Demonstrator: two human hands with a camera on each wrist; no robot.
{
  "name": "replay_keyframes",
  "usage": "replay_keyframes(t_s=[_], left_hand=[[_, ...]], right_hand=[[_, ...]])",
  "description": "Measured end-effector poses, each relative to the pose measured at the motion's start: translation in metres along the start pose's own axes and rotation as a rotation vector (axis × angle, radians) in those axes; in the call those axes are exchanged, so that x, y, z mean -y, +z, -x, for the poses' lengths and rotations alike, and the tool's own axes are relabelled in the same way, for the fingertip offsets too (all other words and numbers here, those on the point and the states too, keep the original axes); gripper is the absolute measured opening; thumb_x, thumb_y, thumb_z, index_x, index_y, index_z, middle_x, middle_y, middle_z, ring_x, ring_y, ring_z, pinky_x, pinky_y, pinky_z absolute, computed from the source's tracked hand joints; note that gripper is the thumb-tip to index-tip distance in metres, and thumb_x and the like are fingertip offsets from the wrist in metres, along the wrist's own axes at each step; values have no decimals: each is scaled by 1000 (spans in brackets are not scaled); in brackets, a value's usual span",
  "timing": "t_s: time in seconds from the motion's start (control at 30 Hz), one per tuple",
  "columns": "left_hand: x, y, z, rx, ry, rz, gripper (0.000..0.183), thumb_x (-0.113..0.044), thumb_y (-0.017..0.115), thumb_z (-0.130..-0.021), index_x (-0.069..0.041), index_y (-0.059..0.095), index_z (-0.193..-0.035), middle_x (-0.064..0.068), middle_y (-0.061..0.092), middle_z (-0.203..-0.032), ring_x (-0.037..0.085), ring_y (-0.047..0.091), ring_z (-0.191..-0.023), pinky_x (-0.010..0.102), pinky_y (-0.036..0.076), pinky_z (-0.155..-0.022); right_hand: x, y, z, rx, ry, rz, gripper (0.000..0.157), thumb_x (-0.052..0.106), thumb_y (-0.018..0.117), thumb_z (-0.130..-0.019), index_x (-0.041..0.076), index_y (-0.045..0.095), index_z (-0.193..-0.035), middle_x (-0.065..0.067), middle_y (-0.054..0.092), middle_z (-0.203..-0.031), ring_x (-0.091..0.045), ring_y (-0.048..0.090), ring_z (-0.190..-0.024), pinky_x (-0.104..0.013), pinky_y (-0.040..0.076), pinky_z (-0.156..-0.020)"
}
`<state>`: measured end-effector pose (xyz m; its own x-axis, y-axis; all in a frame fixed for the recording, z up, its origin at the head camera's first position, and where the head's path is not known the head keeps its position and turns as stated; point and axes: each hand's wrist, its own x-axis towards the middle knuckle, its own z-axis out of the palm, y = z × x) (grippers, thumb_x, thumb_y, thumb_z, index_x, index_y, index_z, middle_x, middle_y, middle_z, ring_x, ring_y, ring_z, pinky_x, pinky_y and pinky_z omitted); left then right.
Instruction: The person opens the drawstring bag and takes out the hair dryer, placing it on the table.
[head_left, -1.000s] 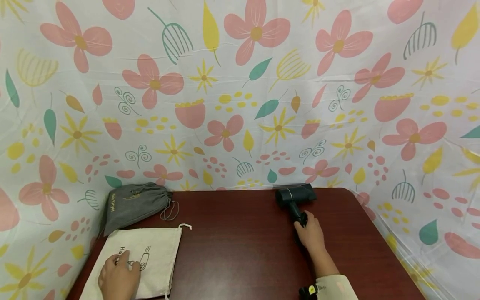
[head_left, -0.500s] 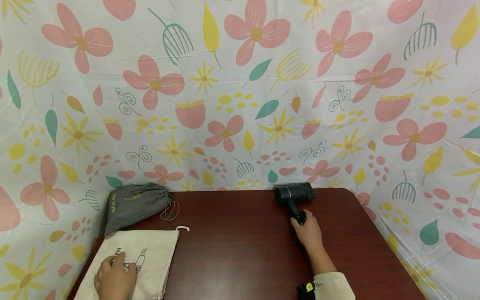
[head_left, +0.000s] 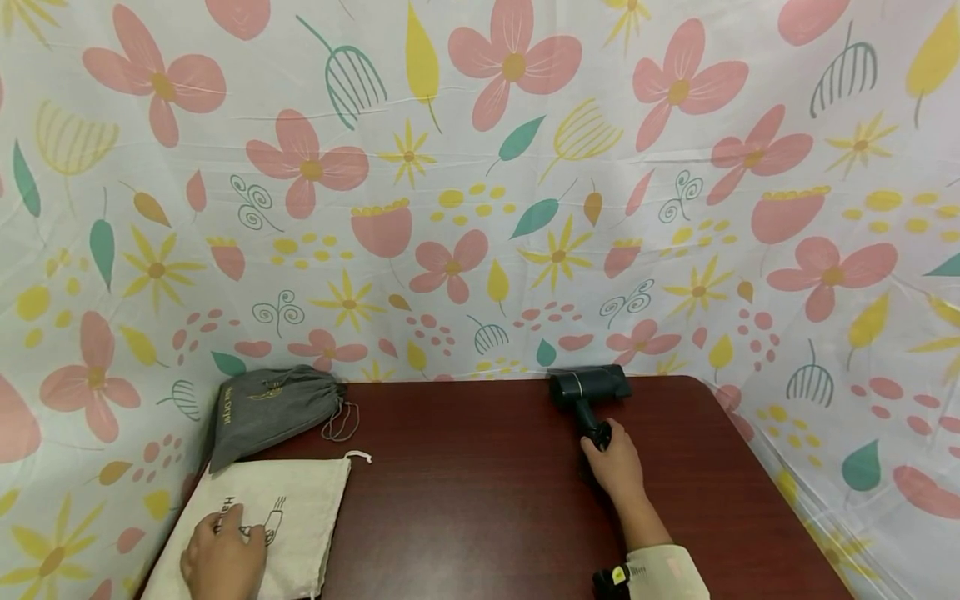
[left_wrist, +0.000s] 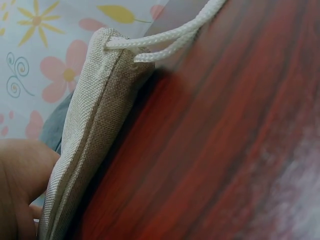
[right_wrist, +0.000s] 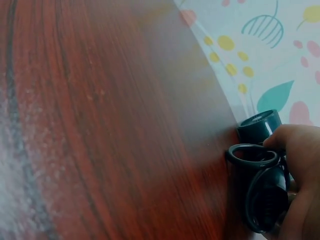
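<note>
Dryer (head_left: 592, 387), dark, one: at the far side of the counter (head_left: 465, 483), its handle (head_left: 587, 414) gripped low by the right hand (head_left: 618, 462), fingers curled round it with no visible gap. Handle axis: running from the fingers away and slightly left to the barrel (head_left: 577, 388), which lies crosswise, nozzle (head_left: 621, 382) to the right; whether it rests on the counter or hangs just clear, cannot tell. White bag (head_left: 307, 517), one, printed: flat at the left, well apart from the dryer, under the left hand (head_left: 225, 554), fingers loosely spread on its face, gripping nothing seen. Grey bag (head_left: 277, 417), one: just beyond it. Nearer the dryer: right hand.
</note>
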<state>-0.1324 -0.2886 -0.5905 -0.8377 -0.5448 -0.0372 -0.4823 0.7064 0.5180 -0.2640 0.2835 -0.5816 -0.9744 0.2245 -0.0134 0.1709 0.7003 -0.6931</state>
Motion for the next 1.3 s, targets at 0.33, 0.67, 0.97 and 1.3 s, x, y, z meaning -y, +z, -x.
replay_keyframes(t_s=[0.33, 0.67, 0.97, 1.3], left_hand=[[-4, -5, -1, 10, -7, -1, 53, -20, 52, -93, 8, 47, -137, 43, 31, -138, 59, 28, -130, 70, 15, -110], [-12, -10, -1, -43, -3, 84, 47, -20, 50, -96, 4, 52, -137, 37, 38, -136, 58, 31, -129, 71, 20, -104], [-31, -16, -4, -198, 62, 224, 41, -11, 50, -95, 5, 56, -132, 38, 43, -132, 61, 33, -127, 70, 26, -102], [-49, -18, -16, -96, 57, 304, 47, -16, 48, -99, 2, 51, -141, 39, 38, -142, 58, 36, -132, 71, 32, -102]], right_hand=[[3, -1, 3, -10, 6, 20, 78, 36, 60, -98, -2, 25, -157, -38, 37, -149, -55, 38, -135, -65, 36, -109], [3, -1, 8, 11, 17, 26, 82, 39, 60, -99, 1, 19, -159, -38, 32, -150, -55, 35, -136, -66, 36, -108], [3, -2, 11, 4, 24, 14, 83, 39, 60, -98, 1, 18, -160, -38, 29, -151, -55, 32, -137, -67, 36, -108], [2, -6, 17, -6, 40, -8, 85, 41, 59, -98, 2, 17, -160, -39, 22, -152, -56, 28, -138, -68, 37, -106]])
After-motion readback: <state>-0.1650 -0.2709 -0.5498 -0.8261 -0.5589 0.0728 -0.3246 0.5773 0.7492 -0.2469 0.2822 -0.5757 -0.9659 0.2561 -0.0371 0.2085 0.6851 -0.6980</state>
